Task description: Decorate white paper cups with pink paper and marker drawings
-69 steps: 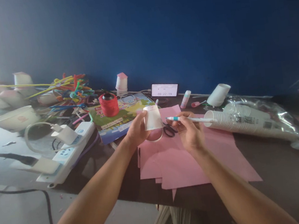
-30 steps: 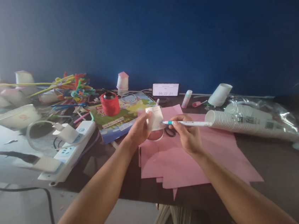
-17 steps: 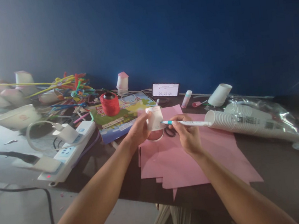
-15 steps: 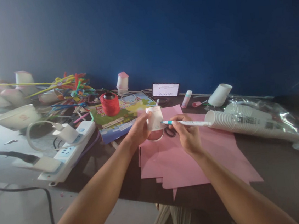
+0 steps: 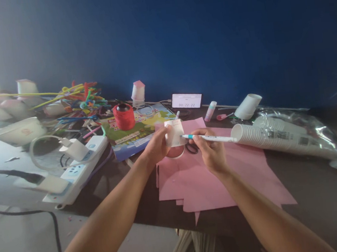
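Observation:
My left hand [image 5: 158,144] is closed round the left side of a white paper cup [image 5: 174,134], thumb on its near face. Between the fingers of my right hand [image 5: 209,150] is a white marker [image 5: 218,138] with a teal band, its tip pointing left at the cup's right part. Whether the tip touches the cup I cannot tell. Below the cup lies a round pinkish thing with a pale rim [image 5: 176,153], partly covered. Dark scissor handles [image 5: 191,147] show between my hands, over sheets of pink paper [image 5: 222,180].
A power strip [image 5: 79,167] with plugs and cables lies left. Behind are red string [image 5: 124,117], a colourful booklet [image 5: 139,133], pipe cleaners [image 5: 84,96], a phone timer [image 5: 186,101] and a glue stick [image 5: 210,111]. Stacked paper cups [image 5: 278,138] in plastic lie right.
The marker's tip has shifted slightly to the left across the cup. My left hand and the cup stay nearly still. The phone timer has advanced by one second.

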`<action>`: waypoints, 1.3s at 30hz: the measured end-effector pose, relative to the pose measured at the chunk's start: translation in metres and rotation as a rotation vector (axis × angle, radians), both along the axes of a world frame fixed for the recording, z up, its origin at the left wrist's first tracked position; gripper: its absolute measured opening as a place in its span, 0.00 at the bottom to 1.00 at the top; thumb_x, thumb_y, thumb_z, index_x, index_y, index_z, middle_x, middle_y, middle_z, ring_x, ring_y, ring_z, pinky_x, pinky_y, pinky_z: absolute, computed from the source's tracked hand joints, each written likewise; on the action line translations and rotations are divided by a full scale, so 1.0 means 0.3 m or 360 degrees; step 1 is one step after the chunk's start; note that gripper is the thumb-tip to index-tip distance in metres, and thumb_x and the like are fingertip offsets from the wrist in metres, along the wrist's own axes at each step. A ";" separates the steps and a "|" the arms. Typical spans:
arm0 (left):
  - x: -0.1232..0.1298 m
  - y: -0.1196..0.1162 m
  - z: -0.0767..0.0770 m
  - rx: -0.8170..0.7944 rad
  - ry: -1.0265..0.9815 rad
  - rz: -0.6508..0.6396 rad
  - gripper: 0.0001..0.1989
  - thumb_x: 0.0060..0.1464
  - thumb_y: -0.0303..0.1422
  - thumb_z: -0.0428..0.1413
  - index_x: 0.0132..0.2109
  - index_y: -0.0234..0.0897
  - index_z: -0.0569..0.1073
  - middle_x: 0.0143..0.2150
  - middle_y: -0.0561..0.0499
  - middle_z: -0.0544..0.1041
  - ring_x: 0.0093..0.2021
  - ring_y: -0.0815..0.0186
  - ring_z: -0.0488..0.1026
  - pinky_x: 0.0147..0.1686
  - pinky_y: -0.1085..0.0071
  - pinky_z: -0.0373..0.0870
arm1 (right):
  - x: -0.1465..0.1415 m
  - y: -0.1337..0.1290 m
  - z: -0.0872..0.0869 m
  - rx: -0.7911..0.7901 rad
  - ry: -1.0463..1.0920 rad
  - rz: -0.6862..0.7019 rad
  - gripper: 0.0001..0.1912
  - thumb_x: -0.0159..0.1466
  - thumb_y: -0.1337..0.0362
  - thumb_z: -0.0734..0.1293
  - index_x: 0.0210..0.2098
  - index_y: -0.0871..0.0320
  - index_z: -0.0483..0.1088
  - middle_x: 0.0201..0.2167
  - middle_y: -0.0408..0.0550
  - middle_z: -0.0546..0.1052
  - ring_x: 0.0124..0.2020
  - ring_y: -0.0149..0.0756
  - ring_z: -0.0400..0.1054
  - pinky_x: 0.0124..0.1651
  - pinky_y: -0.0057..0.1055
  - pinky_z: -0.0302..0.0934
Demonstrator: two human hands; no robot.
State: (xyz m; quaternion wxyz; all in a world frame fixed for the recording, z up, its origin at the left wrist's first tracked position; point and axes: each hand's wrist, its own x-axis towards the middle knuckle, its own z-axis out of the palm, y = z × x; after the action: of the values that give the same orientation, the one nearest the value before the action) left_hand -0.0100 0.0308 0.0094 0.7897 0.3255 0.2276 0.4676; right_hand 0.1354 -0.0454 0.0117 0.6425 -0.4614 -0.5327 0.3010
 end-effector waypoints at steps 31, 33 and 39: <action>0.000 -0.003 0.005 -0.0038 0.0004 0.0008 0.12 0.50 0.34 0.59 0.41 0.30 0.74 0.32 0.49 0.78 0.32 0.67 0.75 0.37 0.73 0.71 | 0.002 0.000 0.008 -0.0004 -0.0022 0.0016 0.06 0.61 0.60 0.65 0.31 0.56 0.70 0.20 0.40 0.71 0.20 0.27 0.62 0.23 0.25 0.57; 0.001 -0.003 0.006 -0.0046 -0.0003 0.0015 0.12 0.51 0.33 0.58 0.42 0.31 0.74 0.31 0.51 0.78 0.31 0.67 0.75 0.37 0.73 0.71 | 0.001 0.000 0.011 -0.0005 -0.0011 0.0014 0.06 0.60 0.61 0.65 0.30 0.56 0.70 0.20 0.40 0.71 0.20 0.27 0.62 0.23 0.25 0.57; 0.000 0.002 -0.004 -0.0021 -0.0025 0.0028 0.10 0.52 0.33 0.57 0.41 0.31 0.75 0.32 0.50 0.78 0.32 0.67 0.75 0.36 0.74 0.70 | 0.012 0.008 -0.009 -0.0041 0.0154 0.0062 0.07 0.61 0.59 0.66 0.32 0.57 0.70 0.22 0.41 0.72 0.22 0.28 0.63 0.24 0.25 0.57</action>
State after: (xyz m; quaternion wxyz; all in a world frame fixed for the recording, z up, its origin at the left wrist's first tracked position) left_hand -0.0099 0.0315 0.0083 0.7896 0.3145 0.2273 0.4754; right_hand 0.1389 -0.0428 0.0090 0.6555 -0.4441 -0.5060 0.3421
